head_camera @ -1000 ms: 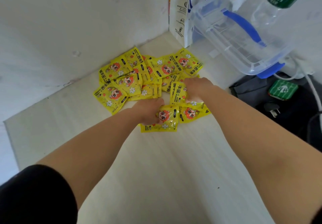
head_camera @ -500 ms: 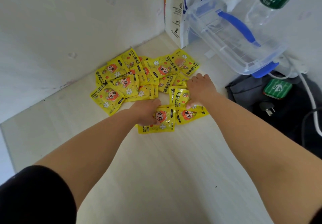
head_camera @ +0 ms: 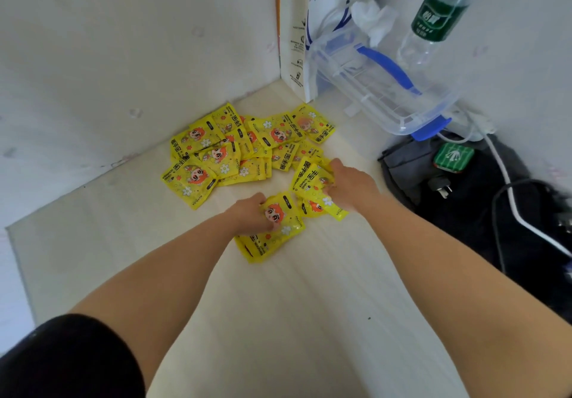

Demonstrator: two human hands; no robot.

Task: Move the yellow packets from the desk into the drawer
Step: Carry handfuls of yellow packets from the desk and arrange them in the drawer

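Several yellow packets with an orange-haired cartoon figure lie in a loose pile (head_camera: 235, 153) on the pale wooden desk (head_camera: 294, 320), near the back corner. My left hand (head_camera: 252, 215) grips a packet (head_camera: 283, 221) at the pile's near edge, and more packets show under it. My right hand (head_camera: 349, 185) pinches another packet (head_camera: 309, 178), lifted and tilted, with one more packet (head_camera: 322, 207) just below it. No drawer is in view.
A white paper coffee bag (head_camera: 305, 26) stands in the back corner. Beside it a clear plastic box with blue handle (head_camera: 380, 88) leans, with a green-labelled bottle (head_camera: 439, 17) behind. Right of the desk lie a dark bag (head_camera: 464, 199), a green case (head_camera: 453, 157) and white cables (head_camera: 507, 187).
My right hand has closed on a packet and raised it off the pile. My left hand keeps its hold on the near packet. The camera has shifted slightly.
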